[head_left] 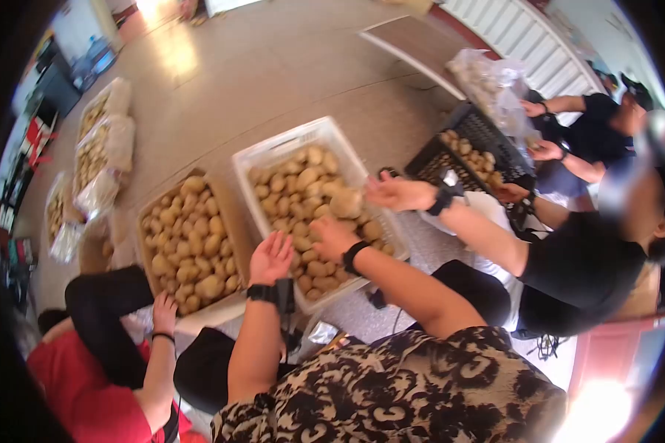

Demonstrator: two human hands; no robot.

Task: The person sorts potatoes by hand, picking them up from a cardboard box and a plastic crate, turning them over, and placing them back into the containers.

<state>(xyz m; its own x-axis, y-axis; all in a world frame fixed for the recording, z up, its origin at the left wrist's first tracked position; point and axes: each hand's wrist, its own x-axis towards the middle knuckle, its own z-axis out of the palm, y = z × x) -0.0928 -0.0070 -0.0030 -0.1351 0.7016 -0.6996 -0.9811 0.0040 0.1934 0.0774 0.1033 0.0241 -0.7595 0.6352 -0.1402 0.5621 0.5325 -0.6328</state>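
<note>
A white plastic crate (pixel 258 159) full of potatoes (pixel 297 184) stands on the floor in front of me. My left hand (pixel 271 256) hovers at the crate's near left rim, palm showing, fingers apart, holding nothing. My right hand (pixel 332 238) lies on the potatoes in the crate's near part with its fingers curled down among them; whether it grips one is hidden. Both my wrists wear black bands. Another person's hand (pixel 397 193) reaches in from the right, next to a large potato (pixel 346 203).
A cardboard box of potatoes (pixel 229 210) sits left of the crate, with a person in red touching its near edge (pixel 164 310). A black crate (pixel 495 144) stands at right, where two people in black sit. Bags of potatoes (pixel 100 148) lie at far left.
</note>
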